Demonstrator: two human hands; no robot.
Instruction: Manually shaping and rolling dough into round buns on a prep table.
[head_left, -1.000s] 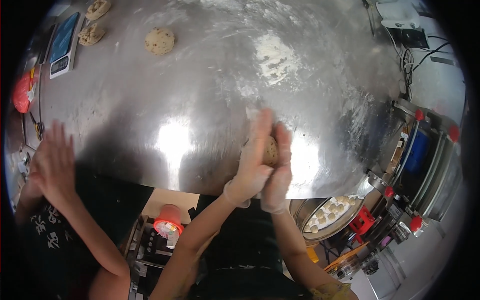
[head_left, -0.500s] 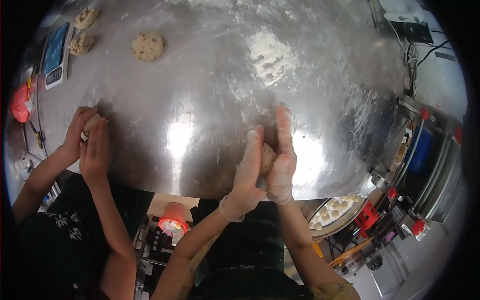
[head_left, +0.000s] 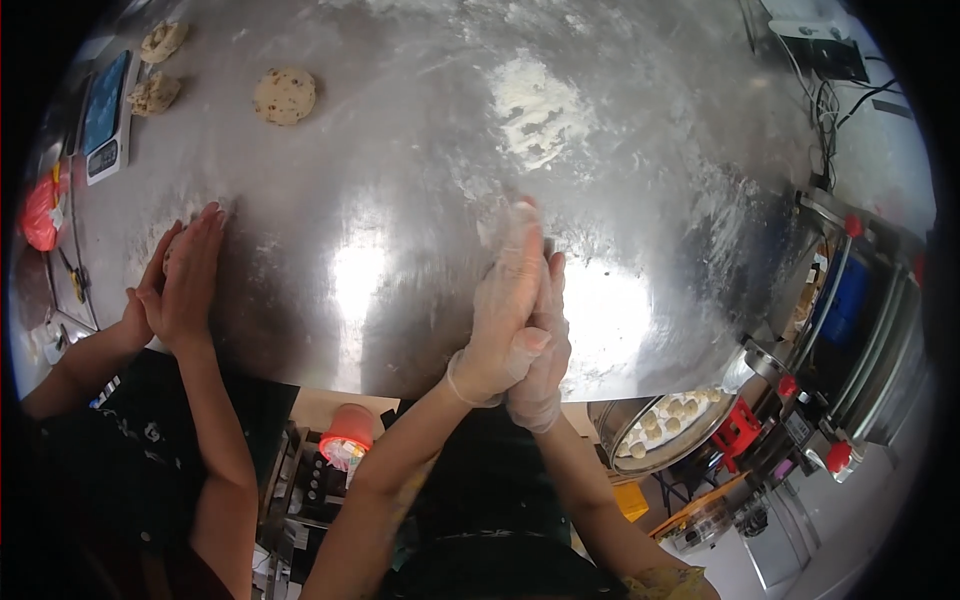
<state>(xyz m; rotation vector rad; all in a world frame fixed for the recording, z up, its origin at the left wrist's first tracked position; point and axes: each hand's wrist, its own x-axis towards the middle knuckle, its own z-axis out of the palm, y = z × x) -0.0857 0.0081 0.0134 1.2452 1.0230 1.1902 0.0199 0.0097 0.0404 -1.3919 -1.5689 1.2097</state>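
Observation:
My left hand [head_left: 510, 315] and my right hand [head_left: 548, 360], both in clear thin gloves, press palm to palm with fingers stretched forward, just above the near edge of the steel table [head_left: 410, 200]. The speckled dough ball that showed between them half a second ago is hidden behind my left hand. A round, speckled piece of dough [head_left: 285, 96] rests farther off to the left. Beyond my fingertips lies a patch of white flour [head_left: 540, 112].
At left, a co-worker's bare hands [head_left: 192, 280] cup another dough piece. A scale [head_left: 106, 125] and two rough dough lumps [head_left: 155, 93] occupy the far left. Below the right edge stands a round tray [head_left: 660, 461] of small dough balls, beside a red-knobbed metal machine [head_left: 845, 370].
My left hand has slid forward and across my right, which has drawn back toward me; the dough between them has gone from sight. The co-worker's hands have closed more over their dough.

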